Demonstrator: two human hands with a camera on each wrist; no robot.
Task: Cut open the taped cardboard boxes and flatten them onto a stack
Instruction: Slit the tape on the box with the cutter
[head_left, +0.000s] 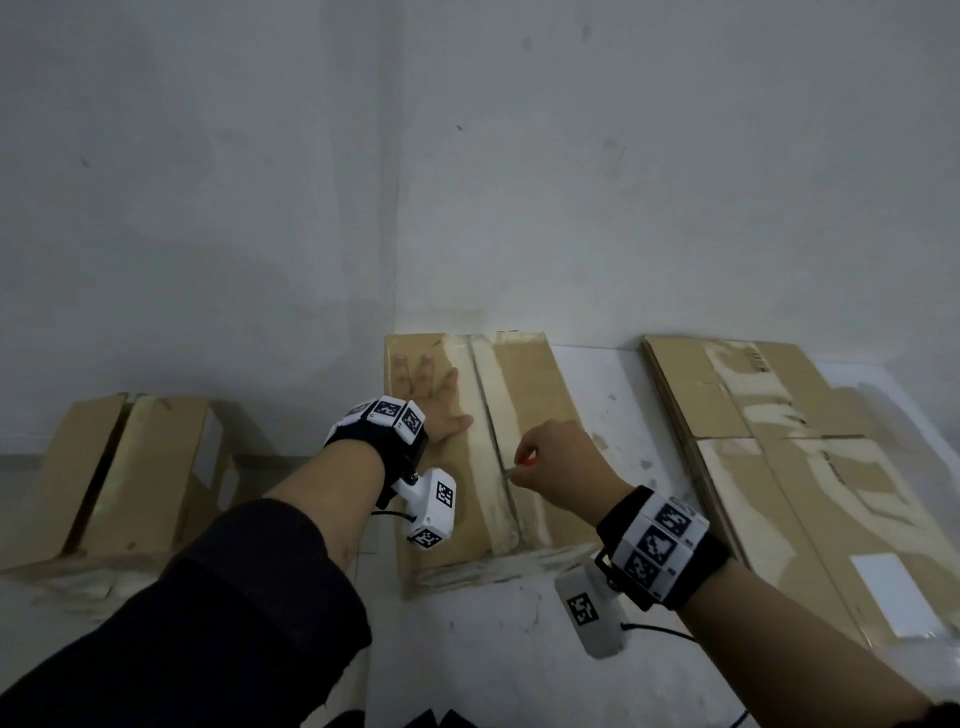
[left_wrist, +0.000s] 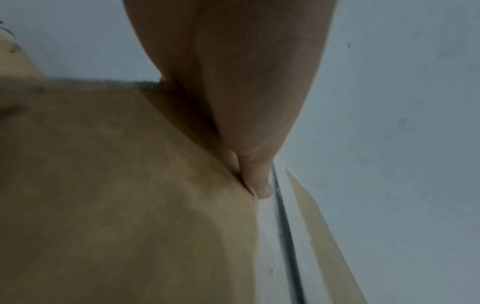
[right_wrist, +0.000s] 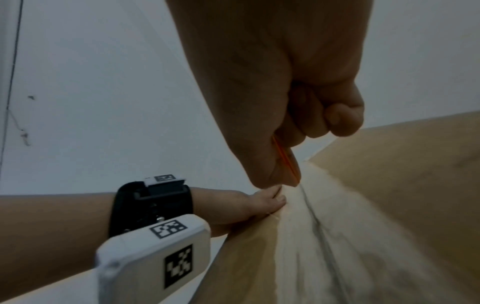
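A taped cardboard box (head_left: 535, 395) stands in the middle against the wall, with a strip of pale tape (head_left: 485, 447) along its top seam. My left hand (head_left: 436, 400) lies flat on the left flap, fingers straight and spread, thumb (left_wrist: 259, 181) beside the seam. My right hand (head_left: 550, 457) grips a small orange cutter (right_wrist: 285, 160) in a fist, its tip on the seam (right_wrist: 311, 214) about halfway along the box. Most of the cutter is hidden inside the fist.
At the left stands another box (head_left: 119, 467) with its top seam split open. Several flattened boxes (head_left: 810, 467) lie stacked on the white floor at the right. The white wall (head_left: 467, 156) rises directly behind the boxes.
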